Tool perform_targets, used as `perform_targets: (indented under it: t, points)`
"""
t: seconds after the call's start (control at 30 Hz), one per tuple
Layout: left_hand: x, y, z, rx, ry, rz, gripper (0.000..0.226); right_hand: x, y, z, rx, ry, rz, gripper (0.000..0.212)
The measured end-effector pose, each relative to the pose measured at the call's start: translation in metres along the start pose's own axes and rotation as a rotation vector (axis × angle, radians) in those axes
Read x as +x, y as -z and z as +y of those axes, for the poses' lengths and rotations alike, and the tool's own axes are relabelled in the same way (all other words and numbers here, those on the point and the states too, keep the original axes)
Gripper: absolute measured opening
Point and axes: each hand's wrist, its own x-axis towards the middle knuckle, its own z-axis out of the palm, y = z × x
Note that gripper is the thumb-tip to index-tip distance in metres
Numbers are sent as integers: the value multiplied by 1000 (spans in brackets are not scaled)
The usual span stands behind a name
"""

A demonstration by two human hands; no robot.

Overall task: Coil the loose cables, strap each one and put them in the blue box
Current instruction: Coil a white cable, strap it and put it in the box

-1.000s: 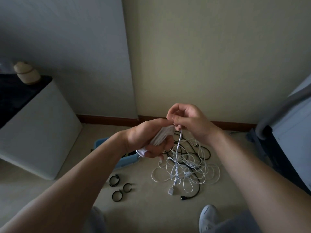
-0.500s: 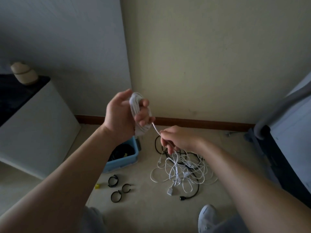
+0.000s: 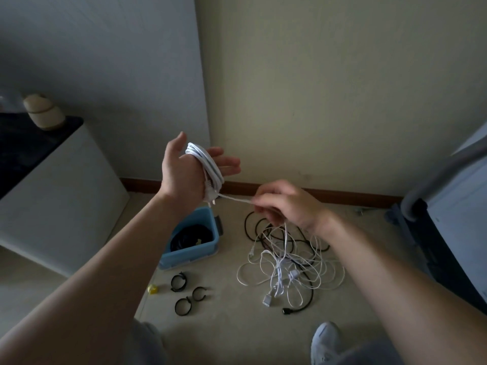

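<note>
Left hand (image 3: pixel 184 168) raised, fingers straight; white cable (image 3: pixel 208 167) wound round palm. Right hand (image 3: pixel 288 204) pinches its taut strand. Floor: blue box (image 3: pixel 189 255), black straps (image 3: pixel 178 281), tangled cables (image 3: pixel 283 264).

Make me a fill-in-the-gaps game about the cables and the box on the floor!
1. The right hand pinches the ____ cable wound round the left hand.
2. The box on the floor is ____.
3. The bundle inside it is ____.
4. Near the box lie ____ black straps.
Missing words: white, blue, black, three.
</note>
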Motion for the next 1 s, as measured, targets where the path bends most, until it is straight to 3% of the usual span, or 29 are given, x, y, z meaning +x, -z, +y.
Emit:
perform_targets:
  t: [0.2,0.3,0.4,0.5,0.6,0.67,0.8,1.0]
  points:
    - [3,-1,-3,159,29,-12,77,-6,21,-2,200,27,-15,31]
    - [8,-5,-17,292,96,-90,79,-7,18,-6,161,83,-84,33]
    - [11,-11,-30,471,136,-262,98,-6,15,-9,121,124,-116,39]
    - [6,-17,-34,602,258,-427,105,-5,14,-10,83,178,1,35]
    - [3,-23,-38,661,373,-512,116,-1,16,-7,29,240,119,18]
    - [1,-25,-43,679,429,-567,120,1,19,-5,-8,251,188,20]
    - [-4,-29,-45,670,477,-634,113,-1,27,-4,57,222,275,23]
    - [-10,-37,-38,688,433,-629,104,3,26,12,58,121,169,23]
